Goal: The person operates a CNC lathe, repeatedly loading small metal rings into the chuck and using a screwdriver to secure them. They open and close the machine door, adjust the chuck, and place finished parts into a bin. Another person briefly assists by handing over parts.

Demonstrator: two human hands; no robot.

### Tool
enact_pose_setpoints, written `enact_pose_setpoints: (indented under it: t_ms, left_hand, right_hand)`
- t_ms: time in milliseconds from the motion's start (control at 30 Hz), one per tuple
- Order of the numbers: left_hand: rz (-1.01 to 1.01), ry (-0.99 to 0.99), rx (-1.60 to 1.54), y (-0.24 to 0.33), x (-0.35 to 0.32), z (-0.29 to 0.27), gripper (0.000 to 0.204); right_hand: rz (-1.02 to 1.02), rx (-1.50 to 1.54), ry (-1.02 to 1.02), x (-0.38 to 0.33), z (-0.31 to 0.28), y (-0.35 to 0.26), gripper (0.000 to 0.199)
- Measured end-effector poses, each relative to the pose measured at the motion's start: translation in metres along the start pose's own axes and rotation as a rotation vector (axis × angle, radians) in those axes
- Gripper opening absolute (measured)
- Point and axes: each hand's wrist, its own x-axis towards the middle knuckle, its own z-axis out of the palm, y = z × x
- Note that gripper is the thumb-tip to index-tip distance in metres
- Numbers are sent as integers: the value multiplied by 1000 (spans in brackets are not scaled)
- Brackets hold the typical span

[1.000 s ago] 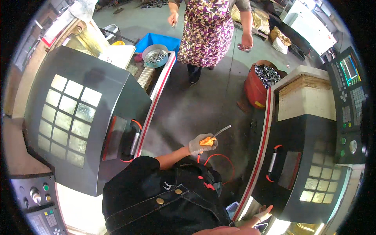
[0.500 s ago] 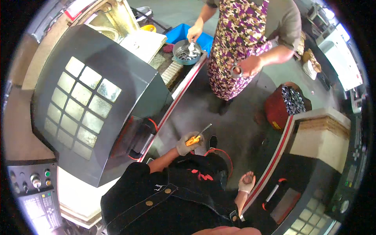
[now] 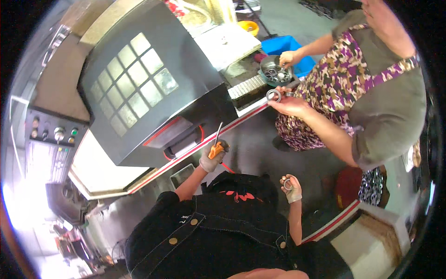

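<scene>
My left hand, in a pale glove, is closed around an orange air blow gun. Its thin metal nozzle points up and away from me, and a bit of red hose shows below the hand. My right hand, also gloved, holds a small metal ring between its fingers, off to the right of my body. Across from me, a co-worker in a camouflage-patterned apron holds metal rings in one hand. The co-worker's other hand reaches into a round metal bowl of rings.
At left stands a dark machine door with a paned window and handle, beside a control panel. A blue bin and yellow bowl lie beyond. A red tub of metal rings and another machine are at right.
The view has turned left. My right hand has come up and forward with the ring, while the blow gun's nozzle now points more upward. The co-worker's ring-holding hand has moved close to the bowl.
</scene>
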Motion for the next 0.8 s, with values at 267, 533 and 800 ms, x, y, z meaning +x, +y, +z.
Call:
enact_pose_setpoints:
  t_ms: [267,533,800]
  left_hand:
    - [14,423,150,11,-41,-13,39]
    - [257,647,704,-9,-72,-61,38]
    - [270,507,819,-28,-74,-97,31]
  right_hand:
    - [89,-434,-200,64,28,-6,28]
    - [66,-278,-459,76,87,34,41]
    - [77,-332,-334,97,130,42,36]
